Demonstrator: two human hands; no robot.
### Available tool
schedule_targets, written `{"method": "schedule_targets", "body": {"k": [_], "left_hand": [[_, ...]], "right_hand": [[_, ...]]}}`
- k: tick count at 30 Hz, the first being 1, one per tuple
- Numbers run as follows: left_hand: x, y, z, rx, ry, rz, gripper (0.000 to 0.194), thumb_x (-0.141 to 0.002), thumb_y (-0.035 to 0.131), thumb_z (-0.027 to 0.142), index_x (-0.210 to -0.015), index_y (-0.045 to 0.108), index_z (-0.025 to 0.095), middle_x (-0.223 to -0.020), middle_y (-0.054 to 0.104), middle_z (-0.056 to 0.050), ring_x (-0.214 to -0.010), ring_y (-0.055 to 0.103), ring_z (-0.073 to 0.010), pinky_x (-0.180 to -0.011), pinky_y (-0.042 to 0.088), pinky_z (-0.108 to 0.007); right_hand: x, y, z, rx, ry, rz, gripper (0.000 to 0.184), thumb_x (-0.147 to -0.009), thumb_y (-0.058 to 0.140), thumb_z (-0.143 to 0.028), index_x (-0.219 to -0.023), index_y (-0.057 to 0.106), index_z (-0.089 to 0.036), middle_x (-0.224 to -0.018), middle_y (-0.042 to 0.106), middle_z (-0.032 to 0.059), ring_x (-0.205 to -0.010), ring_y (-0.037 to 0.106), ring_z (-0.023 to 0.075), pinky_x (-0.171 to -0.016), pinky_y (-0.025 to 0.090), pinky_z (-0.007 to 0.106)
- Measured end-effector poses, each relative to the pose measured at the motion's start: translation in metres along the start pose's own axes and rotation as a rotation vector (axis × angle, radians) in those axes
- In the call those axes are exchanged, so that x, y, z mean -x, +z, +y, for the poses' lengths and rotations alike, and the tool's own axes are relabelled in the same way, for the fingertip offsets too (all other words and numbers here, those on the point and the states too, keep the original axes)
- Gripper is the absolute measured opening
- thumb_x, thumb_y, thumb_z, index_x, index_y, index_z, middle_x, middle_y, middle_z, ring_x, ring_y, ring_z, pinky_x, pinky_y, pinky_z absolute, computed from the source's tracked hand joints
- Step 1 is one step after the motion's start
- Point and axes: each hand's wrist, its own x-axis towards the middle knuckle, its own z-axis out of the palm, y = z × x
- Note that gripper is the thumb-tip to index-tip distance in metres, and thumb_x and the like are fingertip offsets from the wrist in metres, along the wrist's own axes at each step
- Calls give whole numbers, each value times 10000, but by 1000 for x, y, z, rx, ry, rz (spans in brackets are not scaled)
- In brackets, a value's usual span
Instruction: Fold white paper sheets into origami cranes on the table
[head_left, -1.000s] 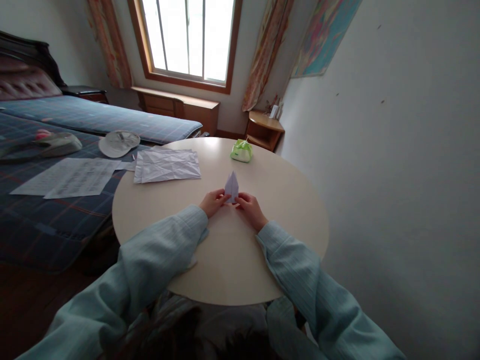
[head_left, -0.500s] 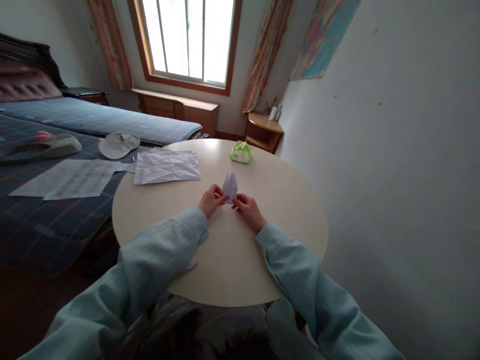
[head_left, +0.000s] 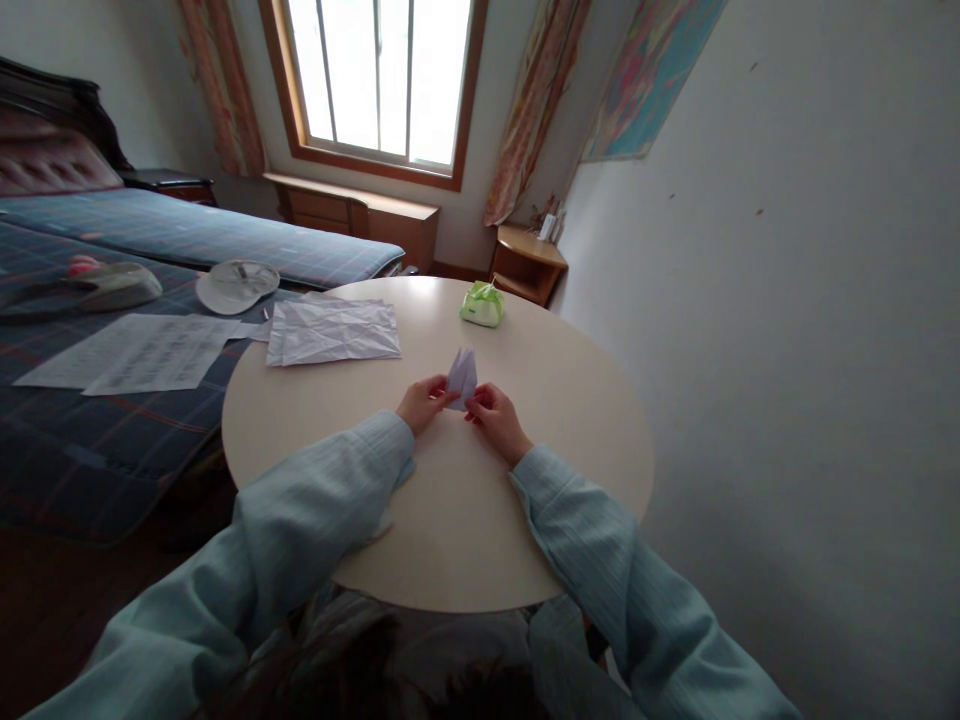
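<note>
A small piece of folded white paper (head_left: 462, 374) with two points at its top stands upright between my hands, over the middle of the round table (head_left: 577, 400). My left hand (head_left: 424, 402) pinches its lower left edge between thumb and fingers. At the lower right edge, my right hand (head_left: 498, 420) grips it with thumb and fingertips. Both forearms, in light blue-green sleeves, lie across the near part of the table. The fingers cover the bottom of the folded paper.
Crumpled white sheets (head_left: 334, 332) lie at the table's left edge. A green tissue pack (head_left: 482, 304) sits at the far side. On the bed to the left are printed sheets (head_left: 142, 352) and a white cap (head_left: 237, 287). A wall (head_left: 795, 380) rises close on the right.
The folded paper has turned and tilted slightly to the right. Both hands keep their hold, with only small finger shifts.
</note>
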Motion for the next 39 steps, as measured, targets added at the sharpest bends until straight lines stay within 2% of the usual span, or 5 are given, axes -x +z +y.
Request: {"method": "schedule_targets", "body": {"k": [6, 16, 26, 32, 39], "left_hand": [[-1, -2, 3, 84, -21, -41, 245, -580, 583, 332, -698, 613, 119, -513, 519, 36, -487, 412, -74, -484, 310, -201], [2, 4, 4, 201, -76, -96, 333, -562, 617, 401, -724, 561, 116, -607, 570, 11, -537, 486, -89, -481, 350, -195], [0, -1, 7, 203, -40, -11, 355, -486, 676, 393, -655, 528, 118, -603, 565, 20, -580, 512, -93, -559, 407, -210], [3, 0, 9, 202, -46, -3, 364, -525, 642, 431, -674, 529, 118, -587, 540, 29, -558, 487, -88, -508, 384, -194], [0, -2, 7, 129, -14, 39, 362, -502, 650, 445, -553, 488, 125, -488, 460, 56, -489, 425, -67, -454, 340, -183]], "right_hand": [[1, 1, -1, 103, -57, 24, 196, -639, 550, -337, -637, 451, -169, -588, 505, -29, -549, 484, 98, -506, 370, 215], [1, 1, -1, 63, -68, 16, 295, -662, 519, -453, -618, 439, -173, -575, 453, -33, -535, 401, 90, -476, 322, 206], [2, 4, -1, 42, -67, -94, 243, -658, 536, -387, -605, 447, -168, -559, 421, -47, -535, 374, 80, -493, 298, 198], [3, 3, -2, 30, -72, -161, 246, -657, 536, -391, -614, 451, -164, -575, 420, -45, -543, 373, 79, -500, 304, 196], [5, 5, -2, 110, -86, -186, 256, -655, 534, -389, -587, 433, -165, -541, 391, -52, -529, 354, 77, -483, 285, 195]]}}
